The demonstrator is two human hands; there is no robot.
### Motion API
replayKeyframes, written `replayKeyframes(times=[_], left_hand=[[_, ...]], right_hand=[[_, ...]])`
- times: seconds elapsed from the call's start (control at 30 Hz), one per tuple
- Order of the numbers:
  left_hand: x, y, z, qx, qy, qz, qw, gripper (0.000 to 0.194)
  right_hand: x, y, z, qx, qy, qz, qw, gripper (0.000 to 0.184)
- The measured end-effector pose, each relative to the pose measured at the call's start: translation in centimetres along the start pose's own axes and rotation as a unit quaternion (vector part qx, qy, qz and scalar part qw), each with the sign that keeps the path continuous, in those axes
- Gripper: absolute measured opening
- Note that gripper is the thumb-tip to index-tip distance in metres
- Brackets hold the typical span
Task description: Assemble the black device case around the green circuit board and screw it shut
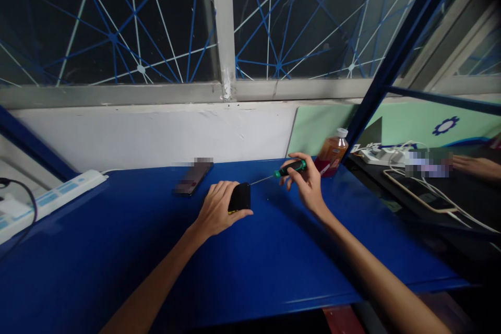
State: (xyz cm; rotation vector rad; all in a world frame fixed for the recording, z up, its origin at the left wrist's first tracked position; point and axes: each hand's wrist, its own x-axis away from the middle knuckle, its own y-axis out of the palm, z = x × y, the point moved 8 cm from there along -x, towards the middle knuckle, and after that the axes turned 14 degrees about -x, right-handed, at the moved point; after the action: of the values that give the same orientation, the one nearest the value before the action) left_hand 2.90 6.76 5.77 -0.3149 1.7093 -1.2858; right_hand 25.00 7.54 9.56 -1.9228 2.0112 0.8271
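Observation:
My left hand point(218, 207) is closed round a small black box-shaped device point(240, 197) with a bit of yellow along its lower edge; its exact kind is unclear. In my right hand point(307, 180) is a screwdriver point(290, 168) with a green and black handle, gripped between thumb and fingers. Its thin metal shaft points left, and the tip meets or nearly meets the device's upper right corner. Both hands are over the blue table point(250, 266). Behind my left hand lies a dark smartphone point(194, 176), flat on the table.
A bottle of reddish-orange drink point(332, 152) stands right of my right hand. A white power strip point(55, 201) lies at the left. On the dark neighbouring table, another person's hand point(475, 167) is near a phone point(420, 191) and white cables. A wall and window bound the back.

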Motion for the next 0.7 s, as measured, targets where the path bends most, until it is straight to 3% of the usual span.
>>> replayKeyframes(times=[0.2, 0.47, 0.7], left_hand=[[0.01, -0.14, -0.13, -0.011, -0.007, 0.015, 1.000, 0.062], [-0.03, -0.34, 0.07, -0.028, 0.001, 0.028, 0.999, 0.063], [0.01, -0.61, -0.22, -0.027, -0.005, 0.036, 0.999, 0.061]], right_hand=[[0.12, -0.59, -0.33, 0.087, -0.017, 0.050, 0.995, 0.034], [-0.05, -0.14, -0.20, 0.030, -0.010, 0.004, 1.000, 0.035], [0.04, -0.76, -0.66, 0.107, -0.024, 0.046, 0.993, 0.030]])
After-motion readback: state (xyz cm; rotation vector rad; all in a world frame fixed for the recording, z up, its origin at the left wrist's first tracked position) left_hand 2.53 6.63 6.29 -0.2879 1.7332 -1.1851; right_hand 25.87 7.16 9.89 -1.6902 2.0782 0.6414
